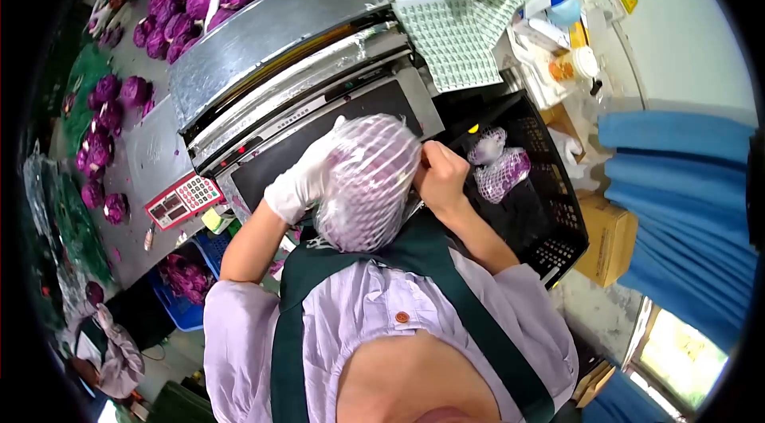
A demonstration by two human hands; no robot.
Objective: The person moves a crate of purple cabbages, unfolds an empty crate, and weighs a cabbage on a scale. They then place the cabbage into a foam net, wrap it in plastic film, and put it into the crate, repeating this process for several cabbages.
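A red cabbage (373, 176) in a white foam net and clear plastic film is held up in front of my chest. My left hand (307, 178), in a white glove, is curled around its left side. Against its right edge, my bare right hand (443, 176) is closed with the fingers bent inward; it appears to grip the film, though the fingertips are hidden. Below and beyond the cabbage is the dark plate (275, 158) of a film-wrapping machine (279, 41), with a roll of film along it.
A black crate (562, 208) at right holds netted cabbages (504, 174). Bare red cabbages (179, 13) lie on the metal table at left, near a red-framed keypad scale (185, 201). A blue basket (190, 316) with purple leaves stands lower left. Foam nets (450, 45) hang beyond the machine.
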